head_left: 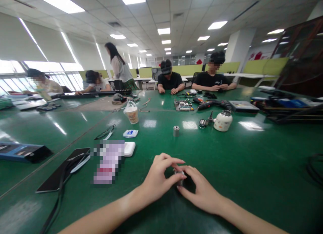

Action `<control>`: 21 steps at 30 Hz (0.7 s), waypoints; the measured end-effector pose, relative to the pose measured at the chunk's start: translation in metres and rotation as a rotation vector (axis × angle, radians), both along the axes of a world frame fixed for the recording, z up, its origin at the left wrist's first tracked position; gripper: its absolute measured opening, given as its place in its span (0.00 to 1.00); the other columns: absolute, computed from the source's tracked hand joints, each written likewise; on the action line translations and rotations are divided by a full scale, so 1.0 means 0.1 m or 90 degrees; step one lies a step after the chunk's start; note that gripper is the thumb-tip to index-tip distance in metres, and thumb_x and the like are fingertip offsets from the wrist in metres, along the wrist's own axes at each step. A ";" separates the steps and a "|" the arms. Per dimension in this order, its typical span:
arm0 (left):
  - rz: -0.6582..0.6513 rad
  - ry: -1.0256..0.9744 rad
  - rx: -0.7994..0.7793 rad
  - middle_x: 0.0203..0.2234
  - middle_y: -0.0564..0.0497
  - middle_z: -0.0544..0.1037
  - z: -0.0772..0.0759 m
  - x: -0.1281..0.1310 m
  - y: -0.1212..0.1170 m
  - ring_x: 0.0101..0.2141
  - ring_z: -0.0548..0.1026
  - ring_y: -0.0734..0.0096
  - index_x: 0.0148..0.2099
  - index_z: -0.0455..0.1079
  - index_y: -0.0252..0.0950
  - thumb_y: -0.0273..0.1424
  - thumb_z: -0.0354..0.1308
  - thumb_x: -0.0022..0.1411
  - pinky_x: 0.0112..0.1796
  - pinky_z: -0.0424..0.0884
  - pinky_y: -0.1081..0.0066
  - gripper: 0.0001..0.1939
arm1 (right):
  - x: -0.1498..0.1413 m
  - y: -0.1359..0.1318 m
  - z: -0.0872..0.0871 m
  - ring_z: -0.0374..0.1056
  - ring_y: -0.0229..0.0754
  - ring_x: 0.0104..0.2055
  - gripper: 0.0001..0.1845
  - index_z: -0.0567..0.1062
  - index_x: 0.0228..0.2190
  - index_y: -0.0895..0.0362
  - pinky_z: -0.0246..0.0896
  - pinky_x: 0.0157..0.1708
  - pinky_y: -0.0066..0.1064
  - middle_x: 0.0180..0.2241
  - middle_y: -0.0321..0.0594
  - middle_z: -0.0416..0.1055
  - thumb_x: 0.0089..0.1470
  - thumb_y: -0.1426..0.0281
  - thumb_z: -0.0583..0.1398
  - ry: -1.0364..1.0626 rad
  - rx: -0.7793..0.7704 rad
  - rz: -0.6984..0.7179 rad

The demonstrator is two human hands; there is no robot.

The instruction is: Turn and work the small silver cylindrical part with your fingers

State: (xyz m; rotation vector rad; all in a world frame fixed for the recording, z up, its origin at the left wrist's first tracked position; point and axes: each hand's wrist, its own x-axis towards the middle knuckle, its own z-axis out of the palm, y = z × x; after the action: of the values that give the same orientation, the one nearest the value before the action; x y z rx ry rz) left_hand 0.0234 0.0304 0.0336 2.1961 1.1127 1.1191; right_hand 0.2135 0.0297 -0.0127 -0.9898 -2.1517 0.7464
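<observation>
L hand & R hand both pinch a small metal cylinder, near-centre on counter. Smooth sides + uneven grip could let it slip & roll; overreaching far might topple the upright steel canister.

An office, judging by yellow-green partitions, white desks, and ceiling light panels

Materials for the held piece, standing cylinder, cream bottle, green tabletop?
Held piece: probably metal, grey shine, mostly hidden.
Cylinder: likely metal, satin; silvery sheen.
Cream bottle: painted metal or ceramic, unclear; smooth, pale body.
Tabletop: glossy sheet or coating; reflects ceiling lights.
</observation>
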 end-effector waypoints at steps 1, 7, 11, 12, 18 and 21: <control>-0.004 -0.007 0.003 0.33 0.51 0.80 0.01 0.00 0.00 0.40 0.73 0.61 0.48 0.75 0.41 0.27 0.67 0.57 0.43 0.66 0.62 0.16 | 0.00 0.00 0.00 0.66 0.48 0.50 0.22 0.67 0.50 0.52 0.60 0.51 0.41 0.48 0.41 0.71 0.52 0.74 0.61 0.000 0.000 -0.002; 0.049 -0.111 -0.029 0.36 0.50 0.82 -0.04 -0.12 0.13 0.39 0.78 0.64 0.45 0.73 0.38 0.29 0.62 0.62 0.47 0.68 0.62 0.08 | 0.00 -0.01 0.06 0.66 0.47 0.49 0.22 0.68 0.48 0.50 0.60 0.50 0.41 0.47 0.39 0.71 0.51 0.75 0.61 -0.015 -0.017 0.005; 0.108 0.010 -0.041 0.35 0.50 0.83 -0.21 -0.30 0.28 0.44 0.77 0.59 0.41 0.77 0.39 0.29 0.65 0.59 0.49 0.67 0.57 0.06 | 0.00 -0.03 0.13 0.65 0.47 0.48 0.21 0.68 0.47 0.50 0.59 0.50 0.41 0.46 0.38 0.71 0.51 0.76 0.61 -0.023 -0.034 0.007; 0.109 0.021 -0.045 0.34 0.50 0.83 -0.27 -0.34 0.31 0.44 0.76 0.58 0.39 0.78 0.40 0.28 0.65 0.58 0.48 0.68 0.58 0.05 | 0.00 -0.03 0.13 0.65 0.48 0.48 0.21 0.68 0.47 0.50 0.59 0.50 0.41 0.46 0.38 0.71 0.51 0.76 0.61 -0.024 -0.037 0.008; 0.106 0.030 -0.045 0.34 0.51 0.83 -0.37 -0.39 0.36 0.47 0.75 0.57 0.37 0.79 0.41 0.25 0.66 0.57 0.50 0.67 0.57 0.06 | -0.01 -0.03 0.13 0.65 0.48 0.48 0.21 0.68 0.47 0.50 0.59 0.50 0.41 0.46 0.39 0.71 0.51 0.76 0.61 -0.024 -0.040 0.003; 0.108 0.010 -0.029 0.34 0.51 0.83 -0.25 -0.32 0.30 0.46 0.75 0.60 0.38 0.78 0.40 0.25 0.64 0.59 0.49 0.67 0.59 0.06 | -0.01 -0.03 0.11 0.65 0.48 0.48 0.20 0.68 0.46 0.50 0.59 0.50 0.41 0.46 0.38 0.71 0.51 0.76 0.61 -0.026 -0.036 0.003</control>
State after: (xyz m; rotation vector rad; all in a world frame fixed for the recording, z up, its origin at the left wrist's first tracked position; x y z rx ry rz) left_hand -0.0084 0.0608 0.0081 2.1111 1.3395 1.1341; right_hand 0.2130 0.0264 -0.0012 -1.0388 -2.1792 0.7999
